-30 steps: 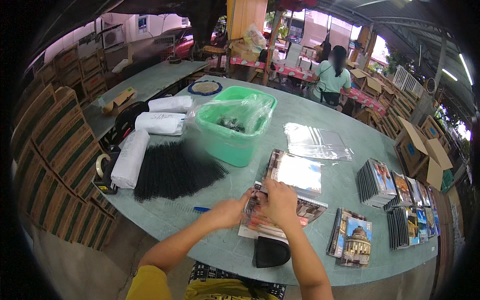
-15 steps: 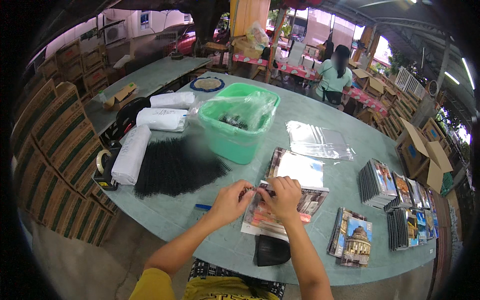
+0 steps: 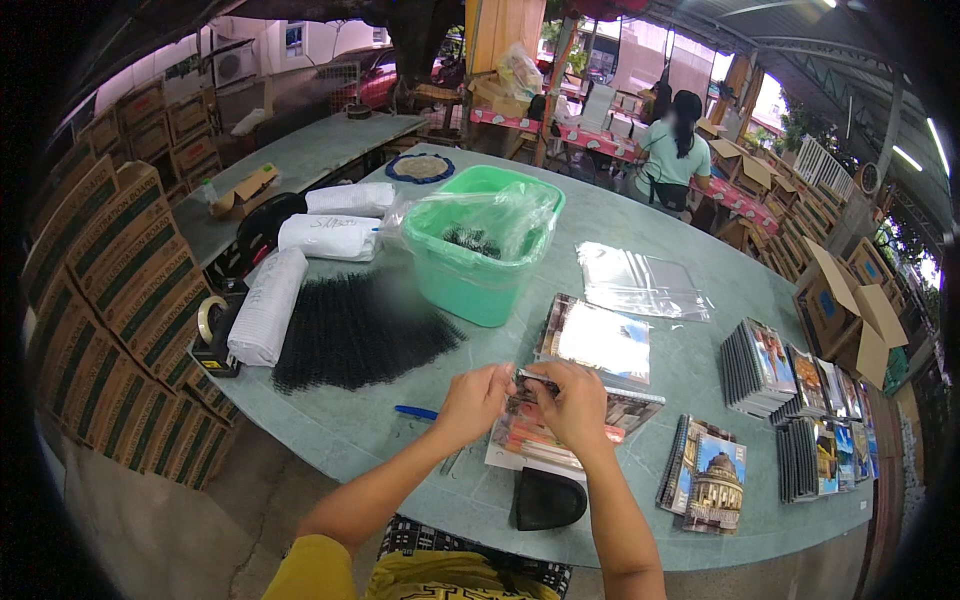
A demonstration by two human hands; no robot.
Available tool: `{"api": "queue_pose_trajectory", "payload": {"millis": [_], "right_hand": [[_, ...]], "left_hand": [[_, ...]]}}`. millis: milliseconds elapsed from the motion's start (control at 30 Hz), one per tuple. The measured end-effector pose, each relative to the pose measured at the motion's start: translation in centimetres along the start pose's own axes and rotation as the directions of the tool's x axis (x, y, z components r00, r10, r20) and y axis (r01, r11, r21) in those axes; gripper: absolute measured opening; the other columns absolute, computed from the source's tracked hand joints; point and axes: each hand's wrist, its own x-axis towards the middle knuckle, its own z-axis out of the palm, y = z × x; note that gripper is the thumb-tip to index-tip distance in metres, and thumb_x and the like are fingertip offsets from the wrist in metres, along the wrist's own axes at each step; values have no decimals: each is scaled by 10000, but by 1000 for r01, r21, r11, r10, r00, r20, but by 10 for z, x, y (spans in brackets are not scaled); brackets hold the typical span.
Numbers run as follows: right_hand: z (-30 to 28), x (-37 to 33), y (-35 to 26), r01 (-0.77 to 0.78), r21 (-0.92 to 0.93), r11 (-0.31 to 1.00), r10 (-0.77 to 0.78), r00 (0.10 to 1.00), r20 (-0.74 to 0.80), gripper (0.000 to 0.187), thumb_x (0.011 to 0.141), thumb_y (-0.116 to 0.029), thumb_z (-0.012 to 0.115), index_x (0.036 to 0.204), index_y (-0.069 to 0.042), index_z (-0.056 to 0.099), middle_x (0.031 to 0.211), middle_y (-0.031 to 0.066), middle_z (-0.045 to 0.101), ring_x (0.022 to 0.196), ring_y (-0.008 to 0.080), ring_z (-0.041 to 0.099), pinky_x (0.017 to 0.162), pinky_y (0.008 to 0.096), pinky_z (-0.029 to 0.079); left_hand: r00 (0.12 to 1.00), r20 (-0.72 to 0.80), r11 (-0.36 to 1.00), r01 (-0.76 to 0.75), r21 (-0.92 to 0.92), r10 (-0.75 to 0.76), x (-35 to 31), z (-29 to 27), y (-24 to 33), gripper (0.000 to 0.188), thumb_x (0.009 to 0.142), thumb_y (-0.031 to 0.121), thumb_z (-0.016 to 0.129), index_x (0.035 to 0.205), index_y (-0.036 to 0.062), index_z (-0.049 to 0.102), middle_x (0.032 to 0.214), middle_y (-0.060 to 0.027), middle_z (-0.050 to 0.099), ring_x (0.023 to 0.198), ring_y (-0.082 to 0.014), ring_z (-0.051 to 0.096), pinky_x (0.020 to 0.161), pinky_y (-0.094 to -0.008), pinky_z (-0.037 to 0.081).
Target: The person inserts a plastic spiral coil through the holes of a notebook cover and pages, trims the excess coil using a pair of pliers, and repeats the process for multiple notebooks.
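At the table's near edge, my right hand [image 3: 570,402] is closed over the upper edge of a notebook [image 3: 636,408], thumb toward me. My left hand [image 3: 478,404] pinches close to that notebook's left corner; what its fingertips hold is too small to make out. Beneath lie loose covers with an orange picture [image 3: 535,440]. Just beyond the hands rests a notebook pile [image 3: 597,340] with a glossy top. A rounded black pad [image 3: 550,498] sits between my forearms, and a blue pen [image 3: 415,411] lies beside my left wrist.
Black plastic spiral coils [image 3: 360,335] spread at left, near white wrapped rolls [image 3: 268,310] and a tape dispenser [image 3: 213,335]. A green bin [image 3: 470,290] stands mid-table. Clear plastic sleeves [image 3: 640,280], spiral notebooks [image 3: 715,475] and notebook stacks [image 3: 760,370] lie right. A person [image 3: 675,150] works beyond.
My left hand has drawn slightly away from my right, and its fingers have straightened somewhat. My right hand has curled further over the notebook's edge. The person beyond has turned away.
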Motion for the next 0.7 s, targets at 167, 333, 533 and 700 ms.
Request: {"api": "queue_pose_trajectory", "payload": {"millis": [167, 333, 533, 700], "right_hand": [[1, 0, 4, 47, -7, 999, -47, 999, -2, 162, 737, -164, 660, 890, -111, 663, 818, 56, 641, 813, 248, 588, 712, 378, 426], [-1, 4, 3, 47, -88, 995, -42, 998, 54, 143, 779, -151, 644, 902, -78, 647, 817, 80, 638, 806, 269, 596, 725, 384, 427], [12, 8, -4, 5, 35, 999, -3, 998, -60, 162, 829, -232, 610, 841, -71, 600, 803, 78, 619, 794, 265, 590, 711, 372, 412], [6, 5, 0, -3, -233, 972, 43, 985, 166, 187, 789, -201, 641, 934, -90, 602, 888, 75, 635, 851, 251, 591, 707, 375, 399]], "left_hand": [[734, -215, 750, -550, 366, 644, 13, 6, -23, 226, 876, 256, 570, 854, 34, 610, 675, -106, 573, 639, -295, 582, 598, -372, 462], [937, 233, 830, -340, 443, 259, 23, -43, -9, 228, 835, 258, 618, 1011, 116, 587, 803, -142, 573, 785, -325, 590, 673, -407, 478], [927, 172, 818, -375, 437, 333, 26, -44, -2, 284, 831, 318, 613, 997, 87, 607, 748, -133, 583, 725, -291, 593, 643, -379, 462], [866, 60, 800, -482, 357, 496, 24, -41, 4, 241, 826, 273, 627, 882, 38, 629, 759, -136, 592, 715, -270, 600, 636, -361, 459]]}}
